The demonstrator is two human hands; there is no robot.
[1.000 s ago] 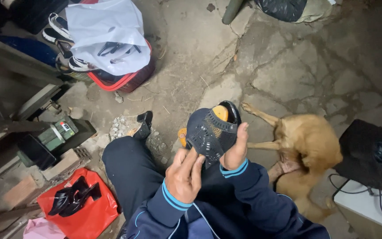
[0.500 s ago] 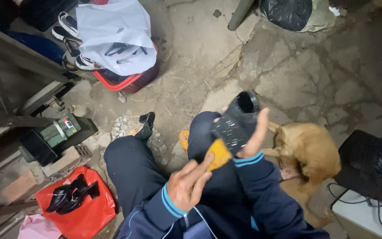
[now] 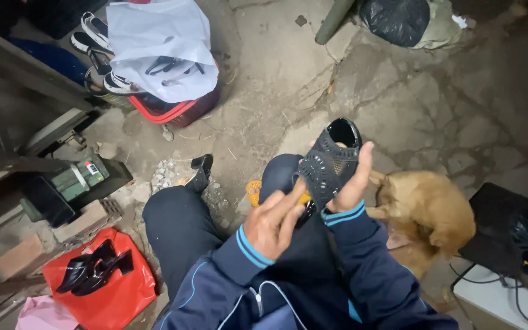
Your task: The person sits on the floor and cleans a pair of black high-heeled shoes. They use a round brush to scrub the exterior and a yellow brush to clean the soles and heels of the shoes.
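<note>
Over the lap, at the centre of the view, the black shoe [image 3: 330, 160] has turned since a second ago: then its sole and orange inside faced up, now it stands toe-up with its patterned side showing. The right hand [image 3: 351, 183] is clamped around it from behind, thumb along one edge. The left hand [image 3: 273, 223] has come off the shoe's side; its fingers are spread loosely, fingertips just touching the lower edge, gripping nothing. That suggests the work has moved to another face of the shoe.

At 3 o'clock a tan dog [image 3: 426, 214] lies just beside the right knee, crowding that arm. At 11 o'clock a red basket [image 3: 175, 110] holds a white bag [image 3: 160, 46] and sneakers. At 8 o'clock black heeled shoes [image 3: 96, 272] lie on a red bag [image 3: 114, 299].
</note>
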